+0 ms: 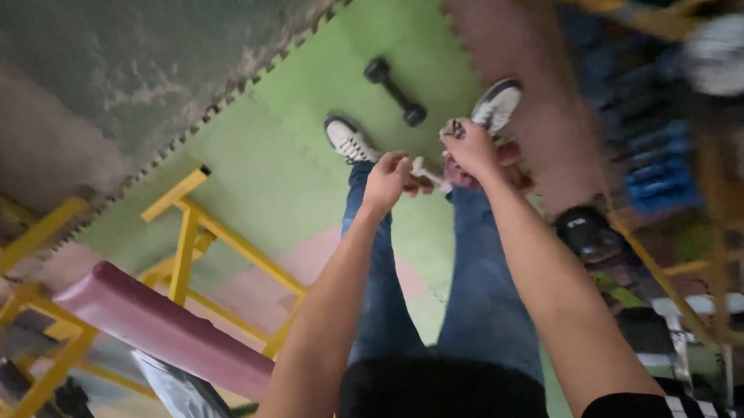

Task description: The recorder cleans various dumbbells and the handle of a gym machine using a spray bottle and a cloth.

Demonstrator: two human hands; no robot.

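I look down my own body at blue jeans and white sneakers on a green foam mat [309, 110]. My left hand [388, 179] is closed around one end of a small pale handle-like object [430, 175] held in front of my knees. My right hand [470, 146] is raised just right of it, fingers curled on a small dark item that I cannot make out. A black dumbbell [395, 91] lies on the mat between my feet, beyond both hands.
A pink padded bench [158, 325] on a yellow metal frame [184, 249] stands at the lower left. Bare concrete floor [98, 46] lies left of the mat. Yellow racks with blue and black weights [651, 157] crowd the right side.
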